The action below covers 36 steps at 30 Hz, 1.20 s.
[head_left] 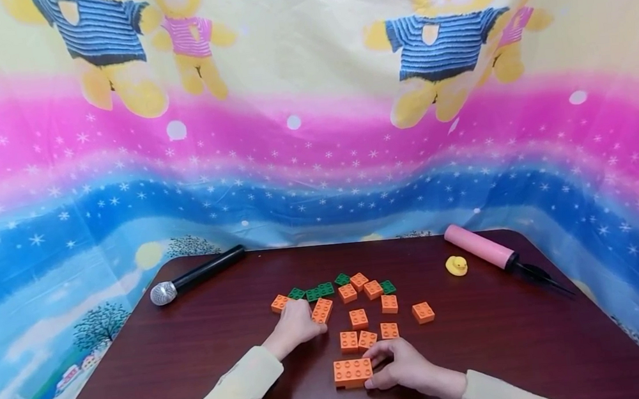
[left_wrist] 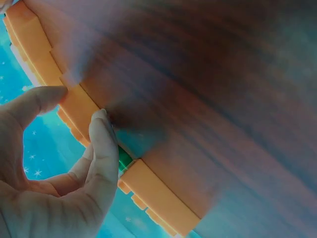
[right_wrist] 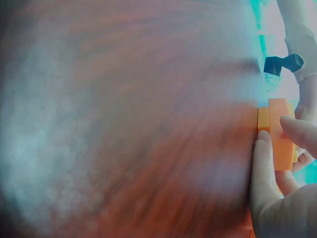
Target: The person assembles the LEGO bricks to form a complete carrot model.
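Observation:
My left hand [head_left: 294,325] is at a long orange building brick [head_left: 322,311]; the left wrist view has its thumb and forefinger on either side of an orange brick [left_wrist: 81,103]. My right hand [head_left: 399,364] grips the right end of an eight-stud orange brick [head_left: 352,373] near the front of the table. In the right wrist view, the thumb and fingers pinch this brick [right_wrist: 281,144], which has a smaller orange piece [right_wrist: 263,119] under it, offset. Other orange bricks [head_left: 348,341] lie just behind it. Left of my left hand sits another orange brick [head_left: 280,303], partly hidden.
Several orange and green bricks [head_left: 325,289] are scattered across the middle of the dark wooden table [head_left: 206,339]. A microphone [head_left: 200,275] lies at the back left. At the back right are a yellow rubber duck [head_left: 456,266] and a pink hand pump [head_left: 482,247]. A printed curtain [head_left: 318,180] hangs behind.

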Available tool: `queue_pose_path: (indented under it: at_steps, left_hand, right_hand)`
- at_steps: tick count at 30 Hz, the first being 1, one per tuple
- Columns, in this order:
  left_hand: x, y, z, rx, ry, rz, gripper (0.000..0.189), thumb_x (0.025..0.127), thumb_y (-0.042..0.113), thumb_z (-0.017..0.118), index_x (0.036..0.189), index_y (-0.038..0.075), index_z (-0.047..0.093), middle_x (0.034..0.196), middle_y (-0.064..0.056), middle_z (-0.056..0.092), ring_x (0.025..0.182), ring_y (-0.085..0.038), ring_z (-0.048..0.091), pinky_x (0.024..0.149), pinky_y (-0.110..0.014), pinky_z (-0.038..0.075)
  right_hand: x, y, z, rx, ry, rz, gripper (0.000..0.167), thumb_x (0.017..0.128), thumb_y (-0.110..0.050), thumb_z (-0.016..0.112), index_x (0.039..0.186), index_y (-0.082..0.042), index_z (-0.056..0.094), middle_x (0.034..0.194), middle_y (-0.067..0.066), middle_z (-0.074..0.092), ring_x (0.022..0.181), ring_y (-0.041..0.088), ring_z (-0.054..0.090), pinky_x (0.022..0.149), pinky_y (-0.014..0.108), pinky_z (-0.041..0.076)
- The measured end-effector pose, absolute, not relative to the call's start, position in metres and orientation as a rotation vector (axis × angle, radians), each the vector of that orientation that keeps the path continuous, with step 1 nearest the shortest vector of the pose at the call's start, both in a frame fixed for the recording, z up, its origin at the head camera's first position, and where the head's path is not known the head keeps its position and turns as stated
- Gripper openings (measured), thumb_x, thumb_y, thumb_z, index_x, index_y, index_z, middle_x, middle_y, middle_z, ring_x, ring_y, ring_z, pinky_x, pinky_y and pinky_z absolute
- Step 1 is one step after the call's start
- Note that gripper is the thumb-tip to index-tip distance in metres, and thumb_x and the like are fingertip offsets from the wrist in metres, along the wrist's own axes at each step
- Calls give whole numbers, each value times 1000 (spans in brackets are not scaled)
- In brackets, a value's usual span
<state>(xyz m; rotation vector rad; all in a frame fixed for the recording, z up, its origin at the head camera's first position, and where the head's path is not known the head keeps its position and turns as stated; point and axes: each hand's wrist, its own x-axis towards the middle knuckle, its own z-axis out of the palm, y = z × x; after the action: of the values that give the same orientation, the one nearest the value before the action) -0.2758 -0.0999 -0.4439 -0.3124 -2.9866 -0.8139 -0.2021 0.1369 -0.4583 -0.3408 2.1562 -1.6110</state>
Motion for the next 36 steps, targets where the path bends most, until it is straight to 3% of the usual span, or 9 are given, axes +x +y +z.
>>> queue_pose_path:
  at_steps: [8, 20, 36]
  left_hand:
    - [-275, -107, -447, -394, -2943, -904, 29, 73, 19, 81, 72, 6, 55, 59, 0, 49, 54, -12, 47, 51, -23, 37]
    - [-266, -109, -447, -540, -2768, -1146, 32, 72, 19, 82, 92, 6, 62, 78, -1, 65, 64, -6, 58, 61, -22, 50]
    - [-231, -102, -434, -857, -2572, -1320, 30, 71, 18, 81, 96, 14, 65, 87, 3, 65, 72, -6, 63, 66, -22, 53]
  right_hand:
    - [-201, 138, -457, -320, 2145, -1623, 40, 71, -2, 79, 108, 6, 65, 91, 7, 62, 78, 12, 60, 65, 31, 57]
    - [-202, 138, -460, -309, 2156, -1604, 41, 70, -1, 79, 109, 4, 66, 92, 6, 64, 80, 13, 60, 65, 30, 56]
    - [-201, 136, -460, -297, 2144, -1665, 43, 68, 0, 81, 108, 5, 66, 91, 5, 66, 84, 13, 61, 66, 29, 56]
